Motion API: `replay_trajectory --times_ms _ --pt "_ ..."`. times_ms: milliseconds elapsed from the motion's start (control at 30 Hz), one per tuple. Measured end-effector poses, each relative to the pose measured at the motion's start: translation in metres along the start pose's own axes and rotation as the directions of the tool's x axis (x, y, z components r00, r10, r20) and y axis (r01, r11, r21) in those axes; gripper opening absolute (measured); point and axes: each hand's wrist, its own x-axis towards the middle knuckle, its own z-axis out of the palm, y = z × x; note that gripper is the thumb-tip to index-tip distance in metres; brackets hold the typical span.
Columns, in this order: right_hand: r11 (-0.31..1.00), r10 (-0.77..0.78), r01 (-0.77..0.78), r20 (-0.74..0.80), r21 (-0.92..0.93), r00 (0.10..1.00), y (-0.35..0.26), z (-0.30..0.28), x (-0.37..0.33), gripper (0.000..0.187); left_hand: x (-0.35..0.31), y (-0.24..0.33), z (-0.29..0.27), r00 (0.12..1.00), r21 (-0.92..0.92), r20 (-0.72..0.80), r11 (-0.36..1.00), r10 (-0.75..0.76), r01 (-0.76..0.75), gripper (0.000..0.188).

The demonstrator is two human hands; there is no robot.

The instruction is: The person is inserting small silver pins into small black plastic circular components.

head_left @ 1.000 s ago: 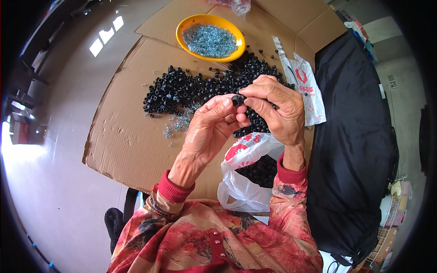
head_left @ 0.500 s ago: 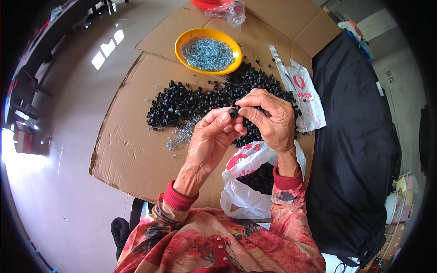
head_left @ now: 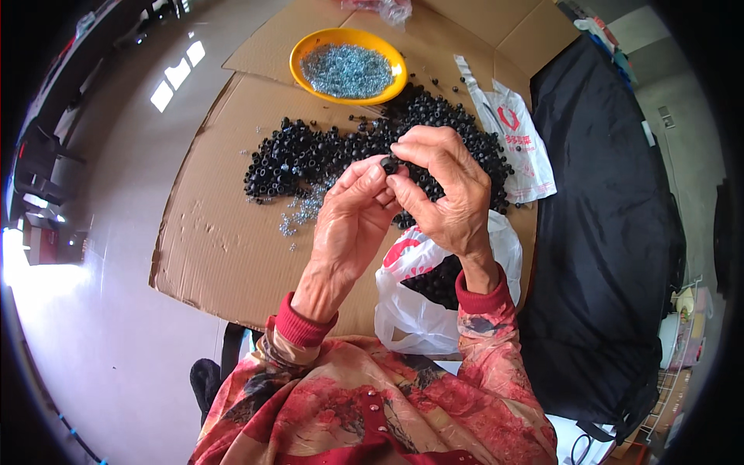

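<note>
Cardboard, blk pcs, shiny flr

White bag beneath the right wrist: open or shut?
Open: the white bag's mouth gapes, with black pieces visible inside.

Black piece — in left fingers

A small, round black bead is pinched between thumb and fingers of the left grip. It is held raised, partly hidden.
</note>
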Motion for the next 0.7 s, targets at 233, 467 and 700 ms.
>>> replay_trajectory --times_ms 233,467,700 --pt "0.994 -0.101 0.102 0.015 -0.035 0.995 0.011 0.004 -0.001 0.029 0.004 -0.003 -0.004 0.999 -0.093 0.014 0.995 -0.041 0.042 0.018" --pt "0.992 -0.119 0.12 0.004 -0.044 0.993 0.016 0.009 -0.004 0.028 0.009 -0.004 -0.015 0.998 -0.135 0.035 0.99 -0.043 0.047 0.018" --pt "0.992 -0.126 0.125 0.019 0.019 0.992 0.025 0.009 -0.004 0.026 0.012 -0.006 -0.014 0.998 -0.15 0.052 0.988 -0.038 0.046 0.02"
